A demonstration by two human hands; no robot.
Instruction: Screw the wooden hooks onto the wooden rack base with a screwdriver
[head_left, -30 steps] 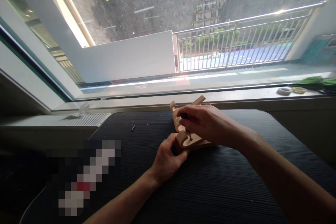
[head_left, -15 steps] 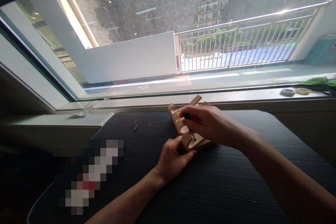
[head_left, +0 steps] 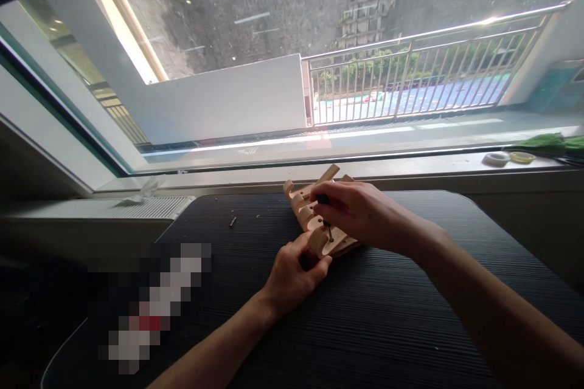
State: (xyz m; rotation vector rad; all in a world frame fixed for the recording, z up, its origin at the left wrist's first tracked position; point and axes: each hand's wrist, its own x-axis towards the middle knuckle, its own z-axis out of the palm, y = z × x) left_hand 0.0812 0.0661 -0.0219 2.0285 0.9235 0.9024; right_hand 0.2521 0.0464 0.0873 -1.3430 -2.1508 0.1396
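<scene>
A light wooden piece with several curled hooks [head_left: 318, 242] lies on the dark table near its far edge. My left hand [head_left: 292, 270] is closed round the near end of it, thumb at the front and fingers behind the nearest hook. Over the wood, my right hand [head_left: 349, 209] grips a screwdriver [head_left: 323, 200] by its black handle. The metal shaft points down, and its tip meets the wood at a hole or screw beside the nearest hook. My right hand hides part of the wooden piece.
A small screw [head_left: 233, 221] lies on the dark table [head_left: 387, 316] to the left. Behind stands a window sill [head_left: 410, 167] with tape rolls [head_left: 496, 159] and a green bundle [head_left: 538, 142]. Crumpled clear plastic [head_left: 145, 191] rests on the white vented ledge. A blurred patch covers something at left.
The wooden piece and both hands sit slightly further left in view, as does the whole scene a little. The screwdriver stays at the same spot on the wood, held as before.
</scene>
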